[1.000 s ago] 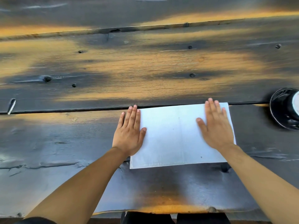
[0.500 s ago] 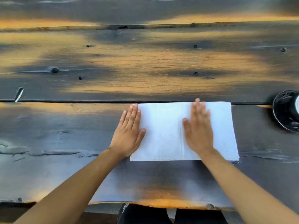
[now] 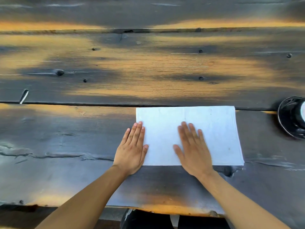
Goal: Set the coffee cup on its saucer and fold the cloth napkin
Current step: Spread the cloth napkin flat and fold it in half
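A white cloth napkin [image 3: 189, 134], already folded into a layered rectangle, is shown lying flat on a dark, weathered wooden table [image 3: 148, 71], its far edge aligned with a seam between two planks. The left hand [image 3: 132, 151] is laid palm down, fingers extended and together, across the napkin's left edge, partly on cloth and partly on wood. The right hand [image 3: 193, 151] is spread flat on the cloth near the middle of its near edge; its outline is blurred. Nothing is gripped by either hand: both are fully open and merely pressed against the surface. A faint vertical crease is visible near the napkin's centre. At the right border of the view, a dark glossy saucer [image 3: 287, 128] is seen with a cup [image 3: 301, 113] apparently set on it, well apart from the napkin; both are cut off by the frame, so the seating cannot be confirmed. The step in hand is judged to be the smoothing of the fold. Should a further fold be wanted, one side edge would have to be pinched and carried across to the opposite edge while the other side is held down.
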A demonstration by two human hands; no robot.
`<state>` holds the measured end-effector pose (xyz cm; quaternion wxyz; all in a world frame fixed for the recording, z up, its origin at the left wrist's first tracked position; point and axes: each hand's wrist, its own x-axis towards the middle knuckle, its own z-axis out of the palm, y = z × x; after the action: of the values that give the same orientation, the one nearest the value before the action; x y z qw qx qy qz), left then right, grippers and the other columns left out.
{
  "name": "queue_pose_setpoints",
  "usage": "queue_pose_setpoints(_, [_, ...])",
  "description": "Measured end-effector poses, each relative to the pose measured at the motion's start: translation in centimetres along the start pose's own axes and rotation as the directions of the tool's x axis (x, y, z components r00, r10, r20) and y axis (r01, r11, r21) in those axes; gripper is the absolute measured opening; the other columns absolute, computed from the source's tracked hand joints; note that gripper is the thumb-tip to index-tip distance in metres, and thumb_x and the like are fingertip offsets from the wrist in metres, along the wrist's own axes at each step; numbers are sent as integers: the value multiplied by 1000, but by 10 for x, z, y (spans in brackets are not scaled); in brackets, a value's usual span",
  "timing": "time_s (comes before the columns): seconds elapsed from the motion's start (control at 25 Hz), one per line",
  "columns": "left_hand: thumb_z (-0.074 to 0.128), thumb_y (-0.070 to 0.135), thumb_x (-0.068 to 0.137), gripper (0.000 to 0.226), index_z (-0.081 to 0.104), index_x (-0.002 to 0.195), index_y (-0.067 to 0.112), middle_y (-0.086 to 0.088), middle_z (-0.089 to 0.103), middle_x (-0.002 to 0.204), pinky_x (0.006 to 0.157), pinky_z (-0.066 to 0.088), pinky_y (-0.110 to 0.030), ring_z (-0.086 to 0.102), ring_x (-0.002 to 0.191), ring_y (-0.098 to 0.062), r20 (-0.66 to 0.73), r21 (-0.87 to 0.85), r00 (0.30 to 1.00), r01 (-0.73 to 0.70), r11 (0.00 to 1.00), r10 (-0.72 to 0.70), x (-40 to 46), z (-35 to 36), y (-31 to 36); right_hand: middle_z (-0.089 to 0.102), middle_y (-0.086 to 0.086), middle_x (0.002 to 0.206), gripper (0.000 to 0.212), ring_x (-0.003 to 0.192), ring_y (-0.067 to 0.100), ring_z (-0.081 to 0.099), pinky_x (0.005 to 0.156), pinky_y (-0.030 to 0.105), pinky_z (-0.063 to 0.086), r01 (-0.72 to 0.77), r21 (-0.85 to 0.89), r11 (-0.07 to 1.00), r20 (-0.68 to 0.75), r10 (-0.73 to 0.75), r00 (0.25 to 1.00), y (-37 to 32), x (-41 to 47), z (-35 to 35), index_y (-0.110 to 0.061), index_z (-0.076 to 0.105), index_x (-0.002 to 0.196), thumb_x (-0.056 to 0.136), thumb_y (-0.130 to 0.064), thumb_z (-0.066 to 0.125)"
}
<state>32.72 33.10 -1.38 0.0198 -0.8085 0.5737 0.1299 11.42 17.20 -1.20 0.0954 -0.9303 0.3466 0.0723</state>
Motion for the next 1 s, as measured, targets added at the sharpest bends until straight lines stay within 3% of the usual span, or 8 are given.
queue_pose_setpoints(0.2, [14, 43, 107, 67, 1, 159, 3, -12, -7, 170, 126, 7, -44, -7, 157, -24, 2, 12, 1000, 7, 1000, -7, 1, 2, 0, 1, 2, 170, 75, 157, 21, -3, 126, 49, 8, -218, 11, 976, 34, 218, 975, 78, -33, -4, -11, 11, 160, 100, -55, 19])
queue_pose_setpoints(0.36, [13, 43, 107, 67, 5, 159, 2, -12, -3, 170, 126, 8, -45, -4, 157, -25, -12, 13, 1000, 7, 1000, -6, 1, 0, 1, 5, 9, 169, 72, 156, 28, 0, 125, 52, 8, -324, 98, 941, 12, 324, 946, 50, -25, -8, -7, 15, 159, 101, -48, 21])
queue_pose_setpoints(0.44, [12, 43, 107, 67, 7, 159, 2, -12, -1, 170, 126, 8, -45, -3, 157, -24, -18, 14, 1000, 7, 1000, -7, 1, -1, 2, 11, 12, 168, 68, 156, 31, 3, 125, 52, 8, -262, 123, 957, -9, 265, 964, 9, -9, -12, -6, 20, 158, 101, -43, 28])
queue_pose_setpoints(0.56, [17, 42, 107, 66, 10, 159, 2, -13, 2, 169, 126, 9, -45, -1, 157, -25, -14, 15, 1000, 5, 1000, -4, 1, -2, 2, 9, 8, 169, 64, 156, 27, -1, 126, 50, 8, 4, 167, 986, -14, -2, 1000, -68, 12, -10, -10, 19, 159, 103, -40, 30])
queue_pose_setpoints(0.68, [19, 39, 105, 65, 15, 159, 1, -14, 4, 169, 126, 11, -46, 1, 157, -26, -20, 11, 1000, -14, 1000, 14, 0, -2, -1, 11, 6, 168, 60, 156, 23, 3, 124, 49, 18, 148, 153, 977, 7, -151, 989, -103, 23, 3, -11, 19, 159, 107, -40, 25])
queue_pose_setpoints(0.84, [17, 40, 107, 65, 8, 159, 4, -11, 0, 170, 126, 7, -44, -3, 157, -23, -36, -1, 999, -7, 1000, 7, 0, -2, 0, 9, 1, 169, 61, 156, 22, 4, 124, 50, 18, 181, 28, 983, 17, -182, 983, -50, 14, 6, -23, 17, 160, 105, -49, 25])
queue_pose_setpoints(1.0, [15, 41, 107, 65, 4, 160, 4, -11, -3, 170, 126, 7, -44, -5, 157, -23, -23, 15, 1000, 3, 1000, -3, -1, -2, 1, 3, 1, 170, 61, 157, 25, 1, 124, 53, 12, -11, -31, 999, -3, 11, 1000, 37, -11, -1, -30, 16, 160, 103, -51, 24])
